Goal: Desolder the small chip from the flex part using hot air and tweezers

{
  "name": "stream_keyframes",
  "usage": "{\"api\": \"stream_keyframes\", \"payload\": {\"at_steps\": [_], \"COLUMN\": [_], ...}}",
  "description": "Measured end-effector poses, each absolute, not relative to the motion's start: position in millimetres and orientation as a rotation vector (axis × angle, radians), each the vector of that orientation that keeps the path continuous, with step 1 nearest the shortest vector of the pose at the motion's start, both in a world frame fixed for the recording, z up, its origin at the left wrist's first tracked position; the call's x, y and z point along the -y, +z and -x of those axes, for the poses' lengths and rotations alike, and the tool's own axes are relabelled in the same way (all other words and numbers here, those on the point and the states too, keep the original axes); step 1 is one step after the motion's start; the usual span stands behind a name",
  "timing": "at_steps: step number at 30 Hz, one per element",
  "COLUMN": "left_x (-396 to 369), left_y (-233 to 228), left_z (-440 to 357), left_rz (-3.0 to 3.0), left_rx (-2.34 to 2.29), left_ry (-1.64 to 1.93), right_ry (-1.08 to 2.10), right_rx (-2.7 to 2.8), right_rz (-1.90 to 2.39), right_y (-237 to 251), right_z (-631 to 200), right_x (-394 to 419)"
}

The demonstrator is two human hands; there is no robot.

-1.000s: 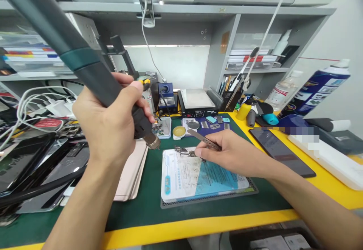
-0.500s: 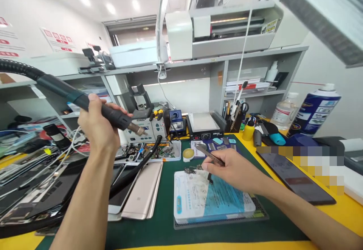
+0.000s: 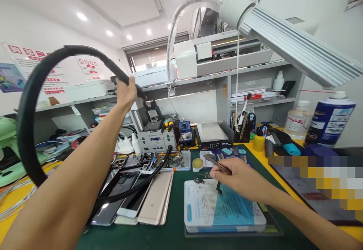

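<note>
My left hand [image 3: 126, 92] is raised high and wrapped round the black handle of a hot air gun [image 3: 115, 70], whose nozzle points toward the stand on top of the grey rework station [image 3: 155, 141]. My right hand [image 3: 234, 174] pinches a pair of metal tweezers [image 3: 217, 163], their tips pointing up and left. Beneath that hand lies a flat plastic box [image 3: 201, 208] with a white and blue printed lid. Small dark parts [image 3: 199, 181] rest at its far edge, and a short black piece [image 3: 218, 187] shows just below my fingers.
Several phones [image 3: 154, 201] lie left of the box, crossed by the gun's black hose [image 3: 136, 192]. Behind are a tray of circuit parts [image 3: 184, 160], a yellow round tin [image 3: 197, 163] and a heating plate [image 3: 211, 132]. Bottles and a spray can [image 3: 330, 119] stand right. A lamp [image 3: 295, 42] hangs above.
My left hand has lifted the hot air gun up and away, over toward the station's stand. My right hand still holds the tweezers above the box. The view has tilted upward.
</note>
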State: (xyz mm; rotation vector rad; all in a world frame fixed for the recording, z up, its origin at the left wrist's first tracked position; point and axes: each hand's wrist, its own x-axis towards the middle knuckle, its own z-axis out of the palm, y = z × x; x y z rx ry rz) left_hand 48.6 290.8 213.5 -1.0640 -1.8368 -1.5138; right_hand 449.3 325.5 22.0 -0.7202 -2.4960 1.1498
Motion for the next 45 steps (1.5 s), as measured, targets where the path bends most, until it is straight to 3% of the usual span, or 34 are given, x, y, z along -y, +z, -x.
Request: {"api": "stream_keyframes", "payload": {"at_steps": [25,29,32,37,45], "left_x": [-308,-273,-251,-242,-237], "left_y": [208,175,124,50,39], "left_z": [-72,-100,-113,-108,-98], "left_rz": [0.921,1.241,1.724,1.923,1.882], "left_rx": [2.552,2.58,2.648,2.648,2.507], "left_ry": [-0.415,-0.127,0.218,0.591,0.609], "right_ry": [1.058,1.1,1.121,1.138,1.098], "right_rx": [2.552,2.548,2.533,2.543,2.535], "right_rz": [0.776,0.784,0.762,0.745,0.753], "right_y": [21,22,21,21,22], "right_z": [-450,-451,-450,-449,-450], "right_x": [-330,-330,-329,-328,-330]}}
